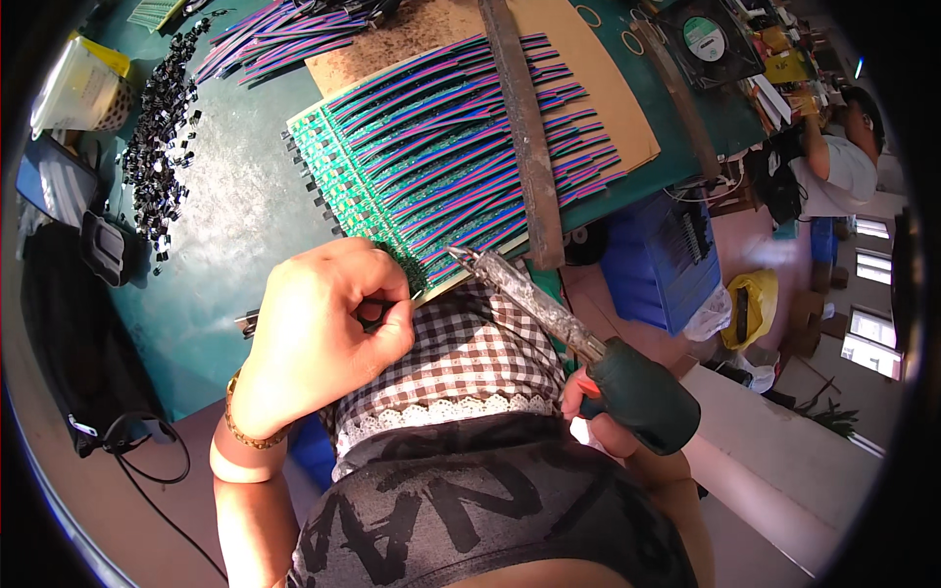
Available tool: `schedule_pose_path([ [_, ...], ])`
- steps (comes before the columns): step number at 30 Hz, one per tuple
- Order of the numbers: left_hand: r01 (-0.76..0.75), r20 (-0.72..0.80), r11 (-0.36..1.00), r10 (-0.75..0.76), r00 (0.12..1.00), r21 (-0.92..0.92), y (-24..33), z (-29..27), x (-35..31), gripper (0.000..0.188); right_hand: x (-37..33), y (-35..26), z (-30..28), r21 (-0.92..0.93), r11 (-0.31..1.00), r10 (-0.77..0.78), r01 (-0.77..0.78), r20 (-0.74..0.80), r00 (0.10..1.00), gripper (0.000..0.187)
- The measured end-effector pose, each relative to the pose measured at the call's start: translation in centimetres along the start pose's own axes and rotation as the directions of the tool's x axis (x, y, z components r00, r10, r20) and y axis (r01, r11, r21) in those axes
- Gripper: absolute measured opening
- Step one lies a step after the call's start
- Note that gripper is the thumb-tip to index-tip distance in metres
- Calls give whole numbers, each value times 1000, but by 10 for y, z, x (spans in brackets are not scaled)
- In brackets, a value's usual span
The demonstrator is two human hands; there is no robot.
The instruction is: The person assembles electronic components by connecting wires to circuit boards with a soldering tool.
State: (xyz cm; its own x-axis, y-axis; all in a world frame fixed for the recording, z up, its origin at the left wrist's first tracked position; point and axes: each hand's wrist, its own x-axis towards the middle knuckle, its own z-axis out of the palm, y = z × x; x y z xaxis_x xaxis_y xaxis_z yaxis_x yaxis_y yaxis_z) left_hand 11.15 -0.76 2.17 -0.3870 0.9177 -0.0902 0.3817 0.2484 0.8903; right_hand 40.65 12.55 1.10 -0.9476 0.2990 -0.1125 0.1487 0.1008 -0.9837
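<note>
My left hand (pixel 328 318) is at the near corner of the green circuit board panel (pixel 345 181), thumb and forefinger pinched together at its edge. What they pinch is too small to make out. A small black part (pixel 247 323) shows just left of that hand. In my right hand (pixel 600 419) is a soldering iron (pixel 642 392) with a thick dark green handle. Its tip points up and left, over the nearest wires. Rows of blue, pink and black wires (pixel 431 137) run rightward from the panel. A rusty metal bar (pixel 529 147) lies across them.
Small black parts (pixel 157 147) are heaped along the left of the green table (pixel 235 211). More wires (pixel 279 39) lie at the back. A clear tub (pixel 78 93), a fan (pixel 701 39) and a blue crate (pixel 657 260) stand around. A person (pixel 843 162) sits far right.
</note>
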Motion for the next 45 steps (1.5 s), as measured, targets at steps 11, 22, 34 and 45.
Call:
schedule_pose_path([
  [11, -26, -32, 994, 30, 999, 105, -4, 4, 0, 8, -11, -6, 26, -407, 896, 126, -178, -152, 980, 17],
  [22, 10, -38, 996, -7, 999, 93, -3, 5, 2, 7, -12, -7, 9, -334, 897, 321, -290, 39, 946, 34],
  [34, -5, -42, 997, 8, 999, 81, -6, 4, 2, 8, 2, -10, 7, 302, 953, 47, -35, -34, 998, 54],
  [45, -93, -55, 965, 110, 992, 246, -1, 9, 1, 9, 9, -5, 9, 208, 978, 24, -27, 16, 1000, 36],
])
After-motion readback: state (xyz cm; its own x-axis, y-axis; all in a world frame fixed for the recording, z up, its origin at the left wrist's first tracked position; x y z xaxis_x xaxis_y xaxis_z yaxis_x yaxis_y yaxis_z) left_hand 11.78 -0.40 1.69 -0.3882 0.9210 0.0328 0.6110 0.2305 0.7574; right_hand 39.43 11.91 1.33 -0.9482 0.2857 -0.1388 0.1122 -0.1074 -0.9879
